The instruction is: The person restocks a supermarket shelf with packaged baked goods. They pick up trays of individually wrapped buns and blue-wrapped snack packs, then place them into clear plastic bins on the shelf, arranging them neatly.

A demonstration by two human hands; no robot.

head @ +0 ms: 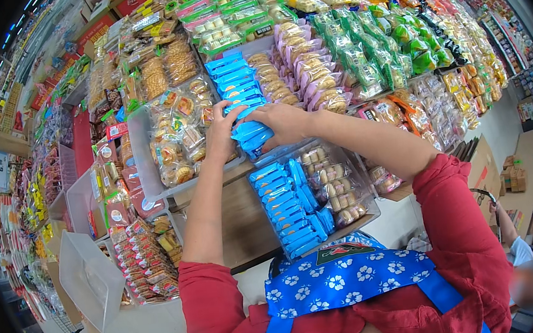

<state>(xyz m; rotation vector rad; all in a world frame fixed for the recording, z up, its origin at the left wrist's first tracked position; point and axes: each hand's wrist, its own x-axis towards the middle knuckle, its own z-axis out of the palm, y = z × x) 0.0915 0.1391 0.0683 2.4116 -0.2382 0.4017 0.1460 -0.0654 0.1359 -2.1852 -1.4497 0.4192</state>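
Both hands are at the near end of a row of blue snack packets (238,85) standing on the display. My left hand (222,131) presses its fingers on the row's left side. My right hand (286,122) grips several of these packets from the right, its fingertips close to those of the left. Packets of round cookies in pinkish wrappers (318,77) lie right of the row. Nearer my body, a clear plastic bin (370,214) holds more blue packets (285,213) on its left and packets of small pale round cakes (337,187) on its right.
A clear bin (142,154) of packaged pastries stands to the left. An empty translucent bin (89,280) leans at the lower left beside a bin of red-wrapped snacks (143,260). Green-wrapped packets (356,52) lie farther right. Another person's arm (507,225) shows at the right.
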